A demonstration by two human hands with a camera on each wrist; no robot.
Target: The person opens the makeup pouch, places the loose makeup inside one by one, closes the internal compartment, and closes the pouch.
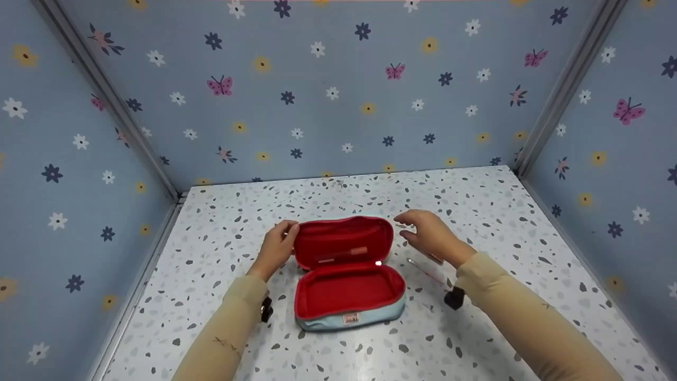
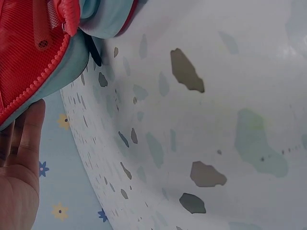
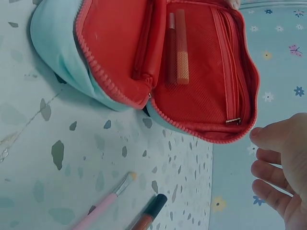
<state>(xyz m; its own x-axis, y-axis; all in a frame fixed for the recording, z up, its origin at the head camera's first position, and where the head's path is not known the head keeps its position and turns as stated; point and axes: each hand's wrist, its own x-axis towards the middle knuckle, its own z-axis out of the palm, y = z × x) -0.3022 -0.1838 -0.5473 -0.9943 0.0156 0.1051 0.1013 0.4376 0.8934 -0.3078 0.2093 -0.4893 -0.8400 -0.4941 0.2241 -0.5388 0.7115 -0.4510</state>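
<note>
White speckled tabletop (image 1: 158, 317) spans the lower frame. At lower centre sits a red-lined, pale-blue case (image 1: 375, 316), unzipped, its lid (image 1: 338, 235) raised. The left hand (image 1: 276, 244) pinches the lid's left edge; the right hand (image 1: 431, 234), fingers loosely bent and holding nothing, is at the lid's upper right, contact uncertain. Below it lie a dark-capped stick (image 3: 151, 210) and a slim brush (image 3: 106, 202). A slackened pinch might drop the lid; a low right-hand sweep could roll the brush.

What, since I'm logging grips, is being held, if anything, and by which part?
The left hand holds the case by the left edge of its raised lid; the right hand holds nothing.
</note>
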